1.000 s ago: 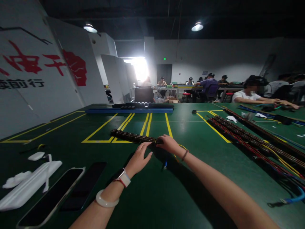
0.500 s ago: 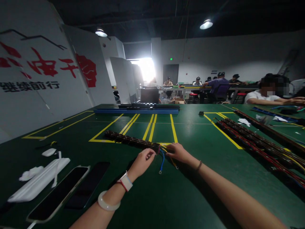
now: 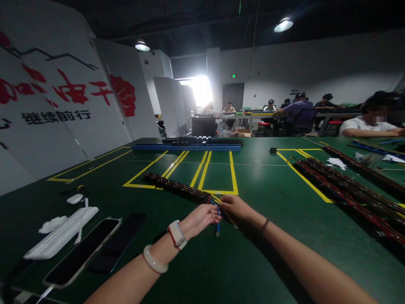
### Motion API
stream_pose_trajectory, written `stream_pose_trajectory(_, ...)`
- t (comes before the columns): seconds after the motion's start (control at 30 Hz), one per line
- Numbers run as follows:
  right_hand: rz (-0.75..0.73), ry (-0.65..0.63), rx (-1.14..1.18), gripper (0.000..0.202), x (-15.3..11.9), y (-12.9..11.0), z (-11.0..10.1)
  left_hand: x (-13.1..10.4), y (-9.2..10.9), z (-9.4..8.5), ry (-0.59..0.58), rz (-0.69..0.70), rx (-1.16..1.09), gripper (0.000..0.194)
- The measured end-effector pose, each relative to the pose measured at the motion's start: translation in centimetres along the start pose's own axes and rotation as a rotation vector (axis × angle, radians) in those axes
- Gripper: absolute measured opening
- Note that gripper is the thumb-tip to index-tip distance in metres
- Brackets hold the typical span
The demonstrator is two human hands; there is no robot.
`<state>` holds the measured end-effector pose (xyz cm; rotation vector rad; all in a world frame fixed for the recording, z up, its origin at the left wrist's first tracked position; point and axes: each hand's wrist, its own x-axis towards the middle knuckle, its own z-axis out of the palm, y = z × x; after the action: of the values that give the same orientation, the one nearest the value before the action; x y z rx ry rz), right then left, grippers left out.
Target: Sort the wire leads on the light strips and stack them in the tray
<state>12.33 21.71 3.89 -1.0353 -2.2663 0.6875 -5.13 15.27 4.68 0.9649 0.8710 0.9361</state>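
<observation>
A long, narrow dark strip assembly [image 3: 177, 185] lies slanted on the green table, with wires coming out of its right end. My left hand [image 3: 202, 218] is just below that end, its fingers curled at the blue wires [image 3: 218, 226], whose ring-lug ends hang toward me. From the right, my right hand [image 3: 236, 207] pinches the yellow wires [image 3: 216, 198] between thumb and fingers. A thin orange-yellow wire [image 3: 233, 222] with a ring lug trails below it. The fingertips partly hide where the wires meet the strip.
Two phones [image 3: 84, 249] [image 3: 120, 242] and a white pouch-like item [image 3: 63, 234] lie at left. Blue and black rails [image 3: 186, 147] rest at the far edge. Several wired dark strips [image 3: 344, 190] lie at right. Yellow tape [image 3: 234, 173] marks the table [image 3: 259, 177]. Co-workers sit farther back.
My left hand has moved right and turned, its fingers now reaching the blue wires. My right hand stays at the yellow wires. The camera view has shifted slightly left.
</observation>
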Motion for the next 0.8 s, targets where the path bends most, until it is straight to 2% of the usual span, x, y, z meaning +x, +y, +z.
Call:
stream_pose_trajectory(0.2, -0.043, -0.015, 0.063, 0.029, -0.5, -0.9, -0.1, 1.2, -0.8, 1.5, 0.063, 0.044, -0.003, 0.022)
stream_pose_trajectory(0.33, -0.088, -0.045, 0.060, 0.025, -0.6, -1.0, -0.7, 1.9, -1.4, 1.1, 0.028, 0.109, -0.042, 0.022)
stream_pose_trajectory(0.43, -0.105, -0.011, -0.036, 0.023, -0.5, -1.1, -0.9, 1.8, -1.8, 0.6, -0.013, 0.172, -0.034, 0.024)
stream_pose_trajectory(0.57, 0.039, 0.074, -0.165, 0.027, -0.7, -1.5, -0.7, 1.1, -1.8, 0.6, -0.073, 0.204, -0.024, 0.023)
stream_pose_trajectory(0.67, 0.167, 0.058, -0.301, 0.031, -1.1, -2.1, -0.7, 0.8, -1.7, 0.7, -0.079, 0.207, -0.049, 0.019)
stream_pose_trajectory(0.8, 0.148, 0.058, -0.442, 0.027, -1.5, -2.9, -0.7, 0.9, -1.9, 0.6, -0.053, 0.224, -0.097, 0.015)
